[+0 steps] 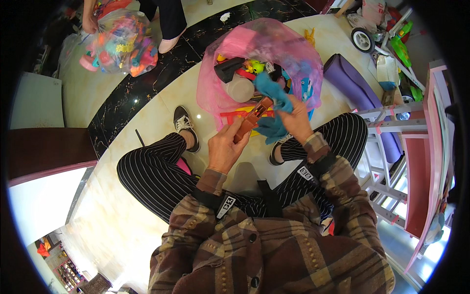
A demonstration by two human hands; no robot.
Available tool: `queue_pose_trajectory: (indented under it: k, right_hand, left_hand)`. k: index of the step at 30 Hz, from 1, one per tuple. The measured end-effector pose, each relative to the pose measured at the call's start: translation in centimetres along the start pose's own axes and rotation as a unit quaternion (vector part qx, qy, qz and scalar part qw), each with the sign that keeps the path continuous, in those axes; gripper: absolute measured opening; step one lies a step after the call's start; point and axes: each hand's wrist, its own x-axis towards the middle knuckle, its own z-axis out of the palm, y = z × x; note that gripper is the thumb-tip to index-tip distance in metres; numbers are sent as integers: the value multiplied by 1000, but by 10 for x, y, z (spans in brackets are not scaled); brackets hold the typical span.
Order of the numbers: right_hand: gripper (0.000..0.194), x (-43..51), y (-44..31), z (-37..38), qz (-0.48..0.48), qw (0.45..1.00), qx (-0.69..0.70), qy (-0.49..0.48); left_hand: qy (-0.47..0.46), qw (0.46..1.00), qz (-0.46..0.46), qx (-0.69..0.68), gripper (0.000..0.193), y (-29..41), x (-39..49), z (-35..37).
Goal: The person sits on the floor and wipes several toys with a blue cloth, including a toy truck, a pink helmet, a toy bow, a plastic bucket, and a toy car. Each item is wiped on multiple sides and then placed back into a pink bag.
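My left hand (227,147) grips one end of a reddish-brown plastic toy piece (253,119), held slanting up and to the right. In my right hand (296,119) is a crumpled blue cloth (273,93), its folds hanging beside the toy's far end. Whether cloth and toy touch is hard to tell. Just beyond my hands a pink translucent plastic bag (257,36) lies open on the floor. Inside it are a whitish round container (240,89), a black plastic piece (228,70), a green toy with eyes (258,68) and several other toys.
Another person's hand (90,24) holds a clear bag of colourful toys (125,44) at upper left. On the right are a rolled purple mat (352,86), a metal ladder (389,112) and a wheeled toy (362,40). A yellow toy (309,36) lies behind the pink bag.
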Motion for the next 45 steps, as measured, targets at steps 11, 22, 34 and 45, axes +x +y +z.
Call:
queue_pose_trajectory:
  k: [11,22,34,45]
  right_hand:
    - [28,-1,2,4,-38,997,-58,26]
    - [29,6,7,2,13,998,60,0]
    - [30,3,5,-2,58,972,-207,-100]
    - [29,5,-5,6,-64,991,-74,-86]
  left_hand:
    - [6,998,-7,-57,40,-3,0,2]
    - [15,998,-57,-3,38,-11,4,-1]
    - [19,999,-34,23,38,-9,3,-2]
    - [-26,995,-14,93,41,-6,2,2]
